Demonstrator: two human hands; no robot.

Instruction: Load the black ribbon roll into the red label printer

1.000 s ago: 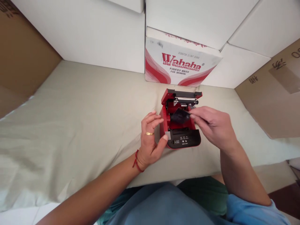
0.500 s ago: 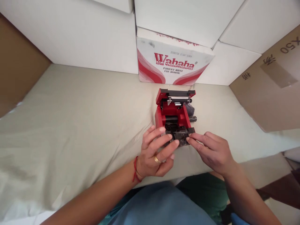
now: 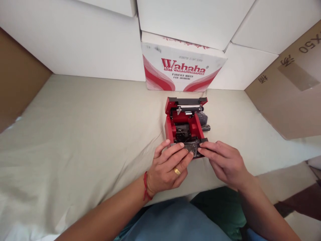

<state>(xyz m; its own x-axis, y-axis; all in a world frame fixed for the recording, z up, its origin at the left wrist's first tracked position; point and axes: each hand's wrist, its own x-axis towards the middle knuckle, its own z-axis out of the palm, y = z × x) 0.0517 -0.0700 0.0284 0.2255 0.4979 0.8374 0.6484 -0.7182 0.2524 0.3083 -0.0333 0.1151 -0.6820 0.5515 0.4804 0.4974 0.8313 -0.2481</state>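
Observation:
A small red and black printer (image 3: 185, 124) stands on the cloth-covered table (image 3: 75, 134) with its lid tipped open at the back. Both hands meet at its near edge. My left hand (image 3: 168, 167), wearing a gold ring and a red wrist thread, pinches the left end of a small dark, shiny piece (image 3: 192, 147). My right hand (image 3: 222, 160) pinches the right end of the same piece. The piece hides the printer's front panel. A dark bundle (image 3: 203, 119) lies against the printer's right side.
A white and red "Wahaha" carton (image 3: 183, 68) stands just behind the printer among white boxes (image 3: 75, 43). Brown cardboard boxes flank the table at left (image 3: 17, 83) and right (image 3: 288, 90). The table's near edge runs under my wrists.
My right hand drew the dark piece out of the printer's open bay toward me. My left hand left the printer's side and took hold of the piece too.

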